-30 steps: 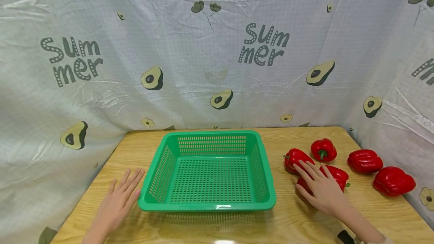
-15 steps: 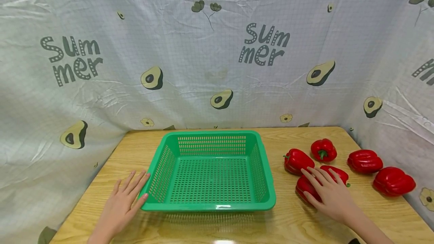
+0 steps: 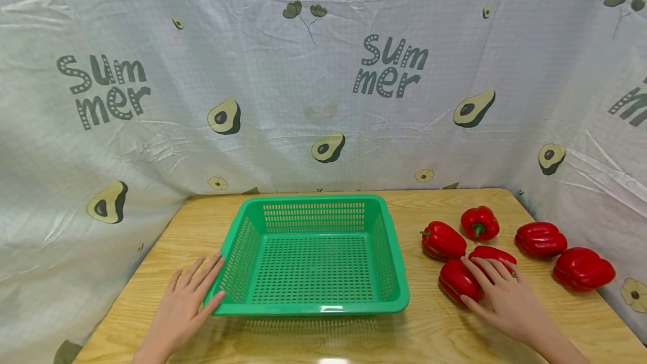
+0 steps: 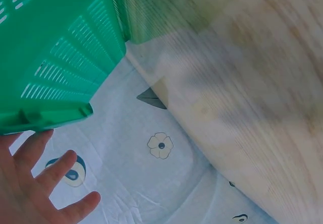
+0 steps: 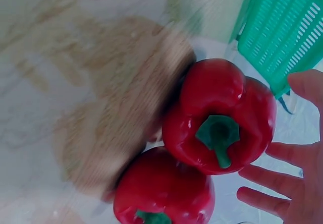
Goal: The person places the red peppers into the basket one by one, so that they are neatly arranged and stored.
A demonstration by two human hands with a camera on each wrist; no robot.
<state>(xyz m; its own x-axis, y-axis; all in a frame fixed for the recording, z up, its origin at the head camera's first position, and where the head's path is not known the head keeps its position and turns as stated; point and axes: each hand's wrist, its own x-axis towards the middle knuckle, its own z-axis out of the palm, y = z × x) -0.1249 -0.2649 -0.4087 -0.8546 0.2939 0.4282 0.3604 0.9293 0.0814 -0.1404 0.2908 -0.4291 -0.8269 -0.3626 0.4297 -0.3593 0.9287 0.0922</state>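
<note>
A green perforated plastic basket (image 3: 308, 309) stands on the wooden table. At its left rim is my left hand (image 3: 179, 308), fingers straight and spread; in the left wrist view the fingertips (image 4: 43, 135) touch the underside of the rim. My right hand (image 3: 507, 305) is over the nearest red bell pepper (image 3: 455, 280), fingers spread and slightly bent, thumb on its near side. Another bell pepper (image 3: 490, 253) lies just behind, partly hidden by the fingers. In the right wrist view, the hand (image 5: 298, 173) is beside a pepper with a green stem (image 5: 219, 133), not gripping it.
Further peppers lie on the right of the table: one (image 3: 443, 240) nearer the basket, one (image 3: 479, 222) at the back, and two (image 3: 541, 239) by the right edge. A white printed cloth (image 3: 283, 150) hangs behind the table (image 3: 419, 324) and along both sides.
My left hand has moved right and a little forward to the basket's rim. My right hand has shifted right and slightly back, uncovering more of the near pepper. Basket and peppers stay in place.
</note>
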